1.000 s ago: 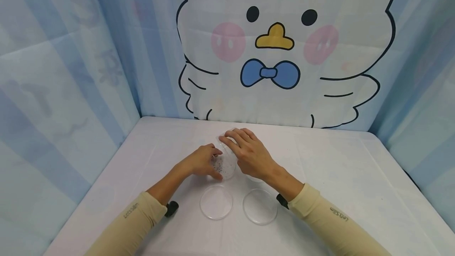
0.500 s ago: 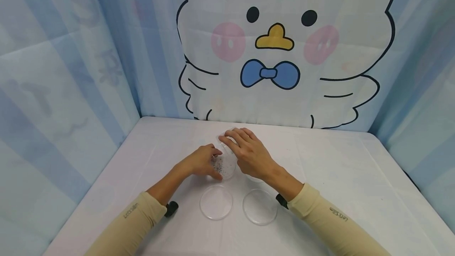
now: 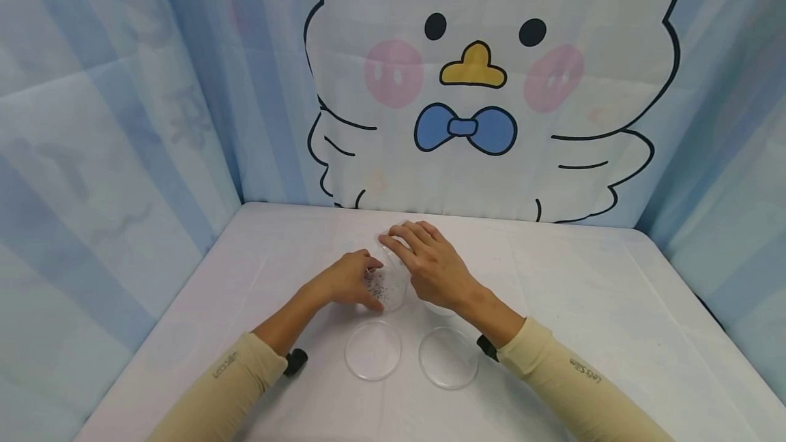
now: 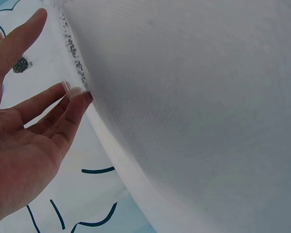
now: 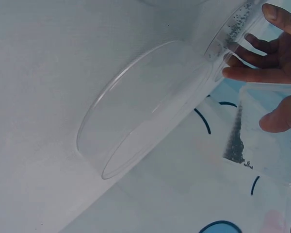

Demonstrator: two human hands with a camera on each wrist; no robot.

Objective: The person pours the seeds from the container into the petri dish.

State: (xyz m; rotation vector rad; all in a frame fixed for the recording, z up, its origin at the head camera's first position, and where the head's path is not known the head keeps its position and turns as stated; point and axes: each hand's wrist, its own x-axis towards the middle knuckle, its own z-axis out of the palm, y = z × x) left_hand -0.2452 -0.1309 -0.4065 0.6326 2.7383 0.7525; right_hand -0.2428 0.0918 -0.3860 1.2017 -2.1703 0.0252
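Grains (image 5: 235, 145) prob. mid-pour: your L hand (image 3: 348, 278) curls round dish (image 3: 398, 297), R hand (image 3: 434, 268) pinches tilted box (image 5: 262, 150), so tip gently.

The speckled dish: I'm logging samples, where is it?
In the head view, the speckled dish is just below centre, held by the left hand, just beyond the near-left clear dish.

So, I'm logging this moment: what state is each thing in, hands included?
Box: tilted, with grains gathered in one corner.
Right hand: gripping the box.
Back-left dish: flat, grains scattered inside.
Left hand: holding the back-left dish's edge.
Back-right dish: flat, partly hidden in the head view.
Front-left disc: flat, untouched.
Front-right disc: flat, untouched.
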